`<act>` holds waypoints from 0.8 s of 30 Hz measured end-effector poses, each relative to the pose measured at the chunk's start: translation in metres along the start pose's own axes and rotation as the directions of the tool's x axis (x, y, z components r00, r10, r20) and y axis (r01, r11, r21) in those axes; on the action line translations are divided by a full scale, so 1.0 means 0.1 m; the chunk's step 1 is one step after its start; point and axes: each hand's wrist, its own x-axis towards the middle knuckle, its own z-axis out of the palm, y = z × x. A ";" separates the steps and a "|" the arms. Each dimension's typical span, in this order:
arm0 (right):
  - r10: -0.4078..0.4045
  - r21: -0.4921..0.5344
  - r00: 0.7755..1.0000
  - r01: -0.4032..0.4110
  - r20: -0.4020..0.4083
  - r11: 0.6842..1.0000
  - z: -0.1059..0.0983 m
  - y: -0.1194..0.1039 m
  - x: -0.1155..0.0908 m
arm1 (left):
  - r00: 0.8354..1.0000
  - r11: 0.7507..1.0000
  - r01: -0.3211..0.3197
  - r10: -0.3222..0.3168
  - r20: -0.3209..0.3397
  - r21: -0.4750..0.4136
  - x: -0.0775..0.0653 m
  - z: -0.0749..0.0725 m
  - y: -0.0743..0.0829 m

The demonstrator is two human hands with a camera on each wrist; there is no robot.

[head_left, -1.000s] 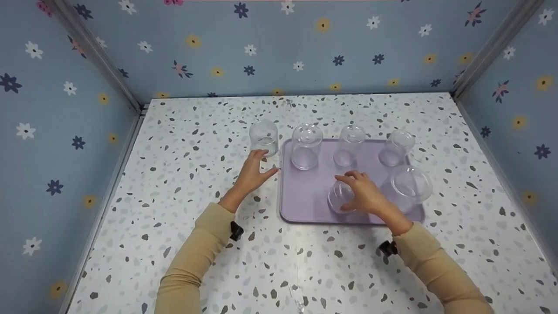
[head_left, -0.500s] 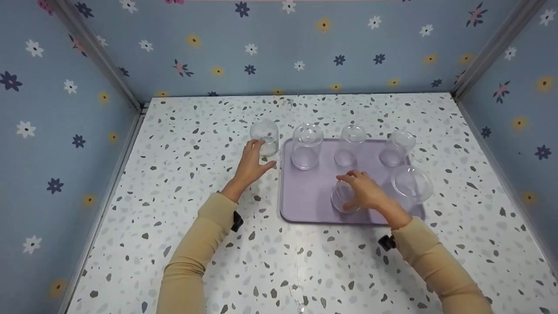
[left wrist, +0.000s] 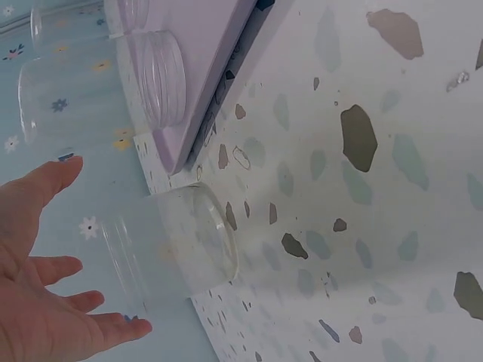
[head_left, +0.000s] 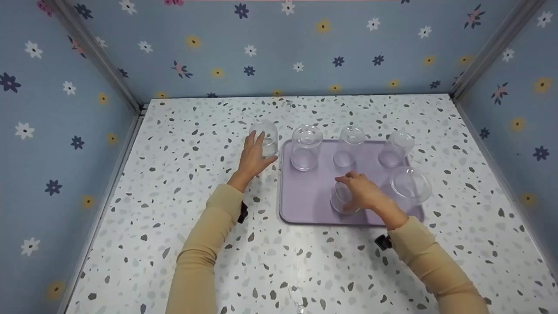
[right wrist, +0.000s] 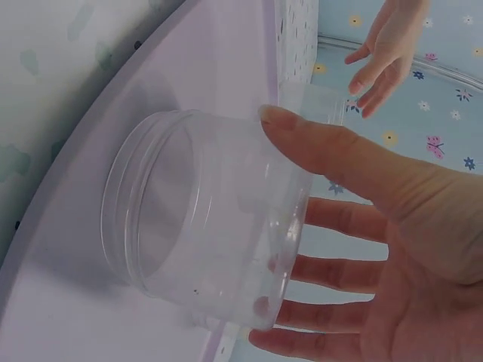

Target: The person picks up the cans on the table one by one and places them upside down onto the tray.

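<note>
A clear jar (head_left: 270, 146) stands on the table left of the purple tray (head_left: 301, 203), its ridged end up in the left wrist view. My left hand (head_left: 253, 158) is around its near side, fingers spread and thumb apart. In the left wrist view, a gap shows between this hand (left wrist: 45, 279) and the jar (left wrist: 177, 245). On the tray's front part, a clear jar (head_left: 339, 198) sits with its threaded end down. My right hand (head_left: 365, 192) holds it from the right. The right wrist view shows the thumb at its upper edge and two fingertips (right wrist: 262, 305) through its wall.
Along the tray's back row stand a wide clear jar (head_left: 306, 148) and two narrower ones (head_left: 348, 146) (head_left: 396, 148). A larger clear jar (head_left: 410, 185) is at the tray's right side. Flower-patterned walls (head_left: 279, 48) border the speckled table (head_left: 187, 152).
My left hand has moved forward, from just in front of the left jar to around its near side. The right hand and its jar have shifted very slightly right on the tray.
</note>
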 end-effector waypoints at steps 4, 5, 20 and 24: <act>0.014 -0.002 1.000 -0.014 0.010 1.000 0.00 -0.01 0.00 | 1.000 0.999 0.016 -0.015 -0.014 0.035 0.07 0.02 -0.02; 0.015 -0.003 1.000 -0.015 0.010 1.000 0.00 -0.02 0.00 | 1.000 0.999 0.020 -0.020 -0.017 0.039 0.09 0.02 -0.02; 0.011 0.002 1.000 -0.011 0.010 1.000 -0.01 -0.03 0.01 | 0.992 0.989 0.125 -0.124 -0.024 0.077 0.36 0.06 0.00; -0.007 -0.007 1.000 0.007 0.004 1.000 0.00 -0.03 0.02 | 0.988 0.986 0.151 -0.148 -0.046 0.067 0.39 0.07 -0.02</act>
